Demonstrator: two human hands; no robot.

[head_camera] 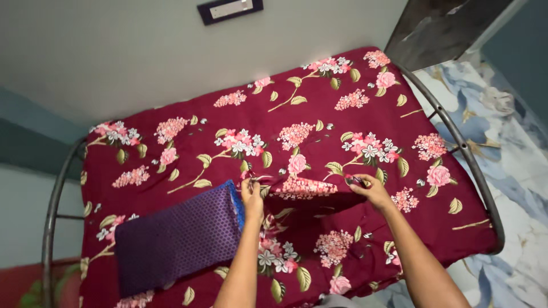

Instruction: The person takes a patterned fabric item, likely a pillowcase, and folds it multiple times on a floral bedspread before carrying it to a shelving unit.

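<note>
both hands are pinching the same thing: a folded floral cloth (308, 188), maroon with pink blossoms like the bedsheet (365, 97) under it, so its edges are hard to separate from the sheet. the cloth is lying near the middle of the bed, just past the fingertips, on the side away from the person.

the left hand (252, 199) is closing on the cloth's left corner, fingers curled and grasping the fabric. the right hand (372, 191) is gripping the right corner, thumb and fingers pressed together on the edge. the cloth's long axis is running from one hand to the other, crosswise to the forearms and roughly along the length of the bed, tilting very slightly as the bed does in this view. between the two hands the cloth is sagging a little and casting a dark fold beneath it.

neither hand is nearer than the other; each is holding its own end.

a purple patterned cushion (177, 242) with a blue edge is lying just beside the left hand, on the side away from the cloth, its near corner touching or almost touching that wrist. the bed's grey metal frame (468, 154) is curving around the mattress, well apart from both hands.
</note>
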